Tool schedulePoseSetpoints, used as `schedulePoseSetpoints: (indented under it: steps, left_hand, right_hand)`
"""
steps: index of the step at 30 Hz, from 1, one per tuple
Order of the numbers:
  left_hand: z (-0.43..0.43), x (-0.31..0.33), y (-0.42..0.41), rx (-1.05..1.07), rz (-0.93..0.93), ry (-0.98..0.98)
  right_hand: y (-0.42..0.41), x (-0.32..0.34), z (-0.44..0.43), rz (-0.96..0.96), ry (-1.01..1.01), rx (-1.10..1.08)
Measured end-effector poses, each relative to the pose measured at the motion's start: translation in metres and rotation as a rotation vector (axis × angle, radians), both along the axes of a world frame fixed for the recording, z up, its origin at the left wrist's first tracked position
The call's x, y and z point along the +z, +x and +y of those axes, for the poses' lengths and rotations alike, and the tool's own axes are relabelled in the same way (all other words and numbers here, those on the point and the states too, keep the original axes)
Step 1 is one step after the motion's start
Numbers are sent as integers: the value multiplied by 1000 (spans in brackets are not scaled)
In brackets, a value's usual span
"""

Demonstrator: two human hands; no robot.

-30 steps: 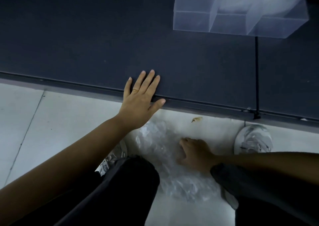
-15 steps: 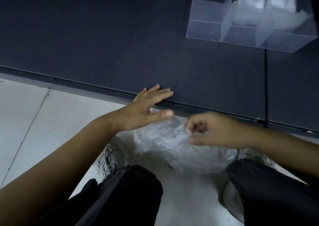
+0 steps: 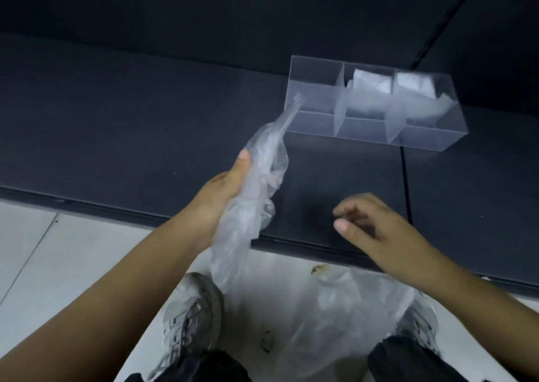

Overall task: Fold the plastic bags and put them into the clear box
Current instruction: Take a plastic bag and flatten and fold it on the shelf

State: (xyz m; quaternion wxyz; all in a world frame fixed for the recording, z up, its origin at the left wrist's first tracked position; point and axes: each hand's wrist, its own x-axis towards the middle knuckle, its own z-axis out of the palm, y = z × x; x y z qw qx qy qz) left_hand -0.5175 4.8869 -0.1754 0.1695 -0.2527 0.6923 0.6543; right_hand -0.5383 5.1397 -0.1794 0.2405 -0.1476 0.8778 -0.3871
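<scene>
A second ago the left hand (image 3: 224, 186) lay flat on the edge of the dark platform (image 3: 116, 134) while the right hand (image 3: 379, 227) dug into the plastic on the floor. Now one plastic bag (image 3: 264, 151) has come up. The left hand's grip is closed round the bag's middle, thumb along its side. The top tail points toward the clear box (image 3: 364, 137) and the bottom trails down to the tiled floor (image 3: 58, 265). The right hand has let go and hangs over the platform with fingers loosely curled. It is motion-blurred, but it appears to hold nothing.

So the bag is out of the pile but still bunched and unfolded. It probably has to be laid out flat before any folding starts.

The remaining bags (image 3: 350, 303) lie on the floor between the two shoes (image 3: 192, 314), below the platform's front edge.

There is bare platform between the hands and the box, enough to spread the bag. A seam (image 3: 406, 183) runs back from the front edge to the right of that patch.

The box sits toward the back. Its left compartment is empty, and the middle and right ones already hold folded bags (image 3: 370, 86). The raised tail comes close to the box's left corner, so a wide sweep could knock it.
</scene>
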Motion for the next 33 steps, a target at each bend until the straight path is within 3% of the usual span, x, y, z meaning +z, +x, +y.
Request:
schedulePoseSetpoints:
  steps: [3,7,11,15,17,19,21,23,25,26,30,33]
  left_hand:
    - [31,2,-15,48,19,216]
    - [66,-8,-30,-31,224,54]
    - [54,-19,-43,194,329,-130]
    - [31,-23,-53,422,289,-116]
    - [38,-22,-50,284,385,-132]
    - [58,-20,-41,-32,390,-167]
    - [80,-20,-33,-232,184,-9]
    - [90,-20,-33,-254,-87,304]
    - [88,-25,-39,-179,-214,583]
    - [85,-28,-41,-115,-199,631]
    - [64,-42,-51,165,10,504]
    - [46,-49,-51,234,90,336]
  right_hand:
    - [-8,25,-21,-11,-182,-59]
    - [-15,19,-45,-192,-348,-71]
    - [-42,9,-13,-223,-462,-478]
    - [-60,1,23,-175,-408,-724]
    - [-62,-3,27,-225,-451,-747]
    - [-62,-5,26,-331,-551,-707]
    - [-61,-4,24,-460,-699,-612]
    - [-60,-2,26,-536,-799,-529]
    - [-60,0,31,-551,-804,-504]
    - [-60,0,35,-535,-775,-519]
    - [-67,3,57,-417,-632,-700]
    - [-70,7,72,-461,-589,-807]
